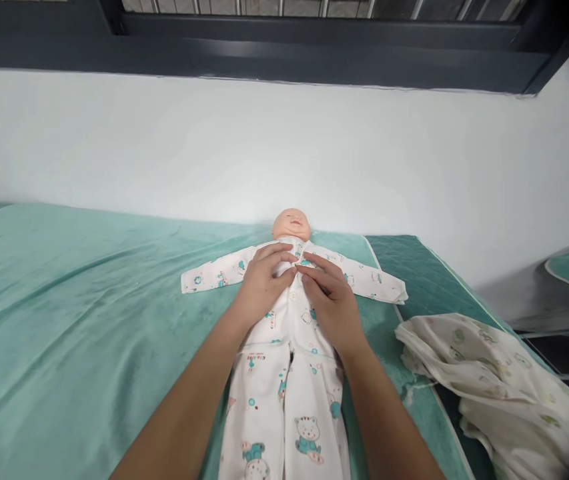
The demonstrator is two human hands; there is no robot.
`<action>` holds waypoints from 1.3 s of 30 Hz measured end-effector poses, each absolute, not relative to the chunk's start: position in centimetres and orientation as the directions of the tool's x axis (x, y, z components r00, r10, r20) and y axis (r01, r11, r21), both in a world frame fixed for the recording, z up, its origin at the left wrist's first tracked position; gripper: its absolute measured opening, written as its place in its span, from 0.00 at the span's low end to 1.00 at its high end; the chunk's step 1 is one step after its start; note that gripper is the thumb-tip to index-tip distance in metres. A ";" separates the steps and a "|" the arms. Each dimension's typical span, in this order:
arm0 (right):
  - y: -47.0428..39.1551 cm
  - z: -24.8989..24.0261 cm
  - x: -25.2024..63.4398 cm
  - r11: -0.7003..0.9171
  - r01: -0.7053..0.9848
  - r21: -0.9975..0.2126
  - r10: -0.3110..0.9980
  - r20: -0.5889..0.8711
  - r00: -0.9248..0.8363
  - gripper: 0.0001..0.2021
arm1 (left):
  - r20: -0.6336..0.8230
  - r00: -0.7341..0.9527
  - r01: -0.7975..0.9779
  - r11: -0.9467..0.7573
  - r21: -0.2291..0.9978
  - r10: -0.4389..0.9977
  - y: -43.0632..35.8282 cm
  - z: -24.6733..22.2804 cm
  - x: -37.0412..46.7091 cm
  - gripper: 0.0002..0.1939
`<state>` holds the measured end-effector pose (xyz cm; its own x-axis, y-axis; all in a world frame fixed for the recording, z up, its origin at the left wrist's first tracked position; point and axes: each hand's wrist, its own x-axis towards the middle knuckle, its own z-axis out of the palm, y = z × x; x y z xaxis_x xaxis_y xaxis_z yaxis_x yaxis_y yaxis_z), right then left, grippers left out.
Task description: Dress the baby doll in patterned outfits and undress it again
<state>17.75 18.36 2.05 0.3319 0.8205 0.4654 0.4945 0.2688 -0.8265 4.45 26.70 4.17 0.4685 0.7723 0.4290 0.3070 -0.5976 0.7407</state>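
Observation:
On its back on the bed lies a baby doll, its head by the wall. It wears a white printed baby shirt with long sleeves spread to both sides, and matching pants below. My left hand rests on the chest, its fingers pinching the shirt front near the collar. Opposite it, my right hand pinches the other edge of the opening, the fingertips of both hands nearly meeting. A round button shows just under them. What exactly sits between the fingertips is partly hidden.
A green sheet with some creases covers the bed. To the right a crumpled pale printed cloth lies over the bed's edge. Behind the doll rises a white wall, under a dark window frame with bars.

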 end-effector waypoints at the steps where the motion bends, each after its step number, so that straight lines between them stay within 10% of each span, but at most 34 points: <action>1: 18.4 2.1 17.7 0.269 0.499 -0.824 0.820 0.468 0.330 0.13 | 0.426 0.467 0.305 -0.594 0.745 0.775 26.7 4.2 4.5 0.08; 28: 17.8 2.9 18.8 0.234 0.316 -0.919 0.892 0.333 0.307 0.04 | 0.431 0.401 0.165 -0.526 0.834 0.809 24.6 4.6 2.7 0.09; 39: 17.1 3.6 19.3 0.237 0.447 -0.863 0.936 0.326 0.134 0.02 | 0.199 0.694 0.262 -0.499 0.826 0.692 25.0 6.1 0.7 0.07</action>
